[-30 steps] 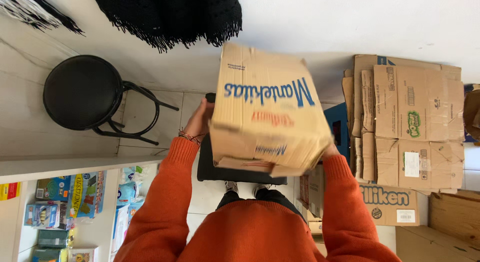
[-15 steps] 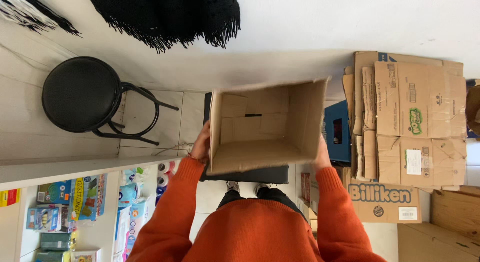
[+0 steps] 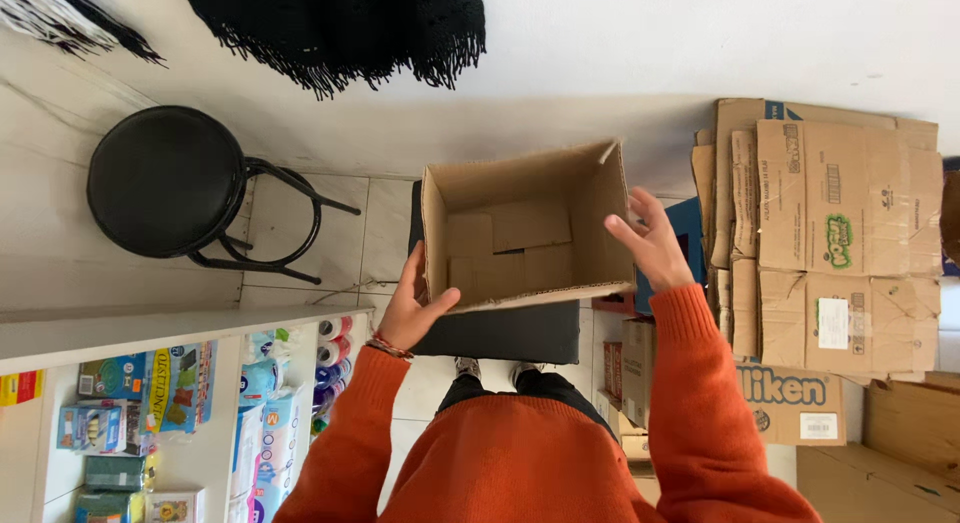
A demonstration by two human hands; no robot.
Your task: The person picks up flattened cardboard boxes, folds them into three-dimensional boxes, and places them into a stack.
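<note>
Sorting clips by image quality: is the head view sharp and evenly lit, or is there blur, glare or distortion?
Head view: sharp, no motion blur on the open cardboard box or the hands, left and right; soft even daylight, no glare; faint shadow under the black stool; mild wide-angle bending near the edges.

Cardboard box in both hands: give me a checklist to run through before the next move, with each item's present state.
1. Left hand on the cardboard box: ok, it grips the left wall, thumb over the rim.
2. Right hand on the box: ok, fingers lie against the right wall.
3. Box open and empty: ok, the opening faces the camera and only the folded bottom flaps show inside.
4. Bottom sealed: cannot tell, the underside is hidden.
5. Surface below: ok, a dark cushioned seat sits directly under the box.
6. Room at the sides: ok, the black stool stands apart on the left, the flattened cartons on the right.
</note>
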